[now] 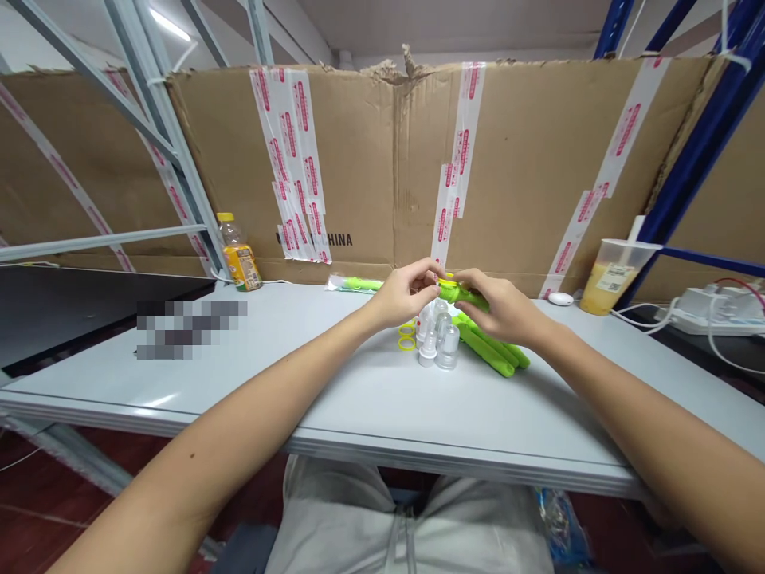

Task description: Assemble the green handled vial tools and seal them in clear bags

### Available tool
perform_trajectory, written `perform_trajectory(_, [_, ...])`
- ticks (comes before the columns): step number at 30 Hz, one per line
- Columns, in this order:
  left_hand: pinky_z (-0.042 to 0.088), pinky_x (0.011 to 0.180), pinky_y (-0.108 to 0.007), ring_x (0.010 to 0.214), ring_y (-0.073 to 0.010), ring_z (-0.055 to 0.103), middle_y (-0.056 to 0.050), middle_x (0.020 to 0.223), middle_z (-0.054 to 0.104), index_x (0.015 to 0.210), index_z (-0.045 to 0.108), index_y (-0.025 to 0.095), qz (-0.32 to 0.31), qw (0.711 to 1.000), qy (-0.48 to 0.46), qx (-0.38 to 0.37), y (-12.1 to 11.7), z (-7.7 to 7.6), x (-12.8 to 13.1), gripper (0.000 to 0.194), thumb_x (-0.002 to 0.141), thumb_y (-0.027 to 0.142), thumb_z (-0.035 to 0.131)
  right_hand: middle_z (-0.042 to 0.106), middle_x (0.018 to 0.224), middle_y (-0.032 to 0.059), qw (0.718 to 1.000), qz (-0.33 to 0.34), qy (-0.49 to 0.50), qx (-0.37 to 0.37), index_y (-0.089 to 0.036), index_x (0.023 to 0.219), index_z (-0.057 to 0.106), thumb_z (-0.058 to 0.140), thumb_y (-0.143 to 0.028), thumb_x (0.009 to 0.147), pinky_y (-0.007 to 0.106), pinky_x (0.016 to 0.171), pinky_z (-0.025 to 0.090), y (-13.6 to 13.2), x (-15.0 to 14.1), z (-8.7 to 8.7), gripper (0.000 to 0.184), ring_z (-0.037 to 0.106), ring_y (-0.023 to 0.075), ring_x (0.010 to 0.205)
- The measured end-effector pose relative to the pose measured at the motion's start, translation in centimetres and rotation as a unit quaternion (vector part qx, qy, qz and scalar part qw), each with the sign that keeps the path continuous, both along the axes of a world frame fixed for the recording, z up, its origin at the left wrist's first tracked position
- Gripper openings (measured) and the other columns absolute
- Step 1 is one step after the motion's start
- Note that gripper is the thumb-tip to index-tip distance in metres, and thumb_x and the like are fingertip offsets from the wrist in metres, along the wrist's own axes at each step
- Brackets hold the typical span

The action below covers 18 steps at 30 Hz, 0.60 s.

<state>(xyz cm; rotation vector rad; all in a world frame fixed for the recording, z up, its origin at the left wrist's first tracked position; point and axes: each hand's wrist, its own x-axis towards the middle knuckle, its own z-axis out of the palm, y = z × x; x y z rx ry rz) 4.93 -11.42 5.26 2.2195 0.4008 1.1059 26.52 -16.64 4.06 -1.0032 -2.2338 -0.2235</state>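
Observation:
My right hand (pixel 502 307) is wrapped round a bright green tube-like handle (pixel 460 294), held above the table. A yellow ring (pixel 448 281) sits at the left end of that handle, where the closed fingertips of my left hand (pixel 407 295) pinch its edge. Beneath my hands stand several clear plastic cups (pixel 447 349) with narrower tops. Left of the cups lie several loose yellow rings (pixel 407 343). More green handles (pixel 493 351) lie side by side under my right hand, partly covered by it.
A wrapped green item (pixel 358 284) lies by the cardboard wall (pixel 358 159). At the back left stands a juice bottle (pixel 240 263). A drink cup with a straw (pixel 610 275), a white round object (pixel 560 299) and a power strip (pixel 717 311) are on the right.

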Motion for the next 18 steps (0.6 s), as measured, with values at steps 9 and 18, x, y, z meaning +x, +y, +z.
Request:
perform_trajectory(9, [0.034,0.058,-0.022,0.062,-0.0098,0.043,0.003,0.07,0.047,0.086,0.051,0.018,0.034,0.99,0.113,0.08,0.0,1.0,-1.1,0.029,0.09,0.046,0.058,0.061,0.079,0.0001,0.997,0.014,0.011,-0.069,-0.022,0.119,0.043,0.052,-0.029,0.091,0.029,0.064,0.038,-0.7,-0.4,0.3,0.03,0.05,0.0174,0.065])
perform_trajectory(18, [0.039,0.047,-0.021,0.049,-0.0086,0.049,0.005,0.061,0.049,0.087,0.049,0.018,-0.076,0.992,0.049,-0.086,0.5,0.6,-0.7,0.04,0.085,0.055,0.065,0.07,0.103,0.0071,0.994,0.03,0.045,-0.099,-0.022,0.132,0.04,0.052,-0.03,0.092,0.032,0.073,0.044,-0.7,-0.6,0.4,0.043,0.06,0.0201,0.077])
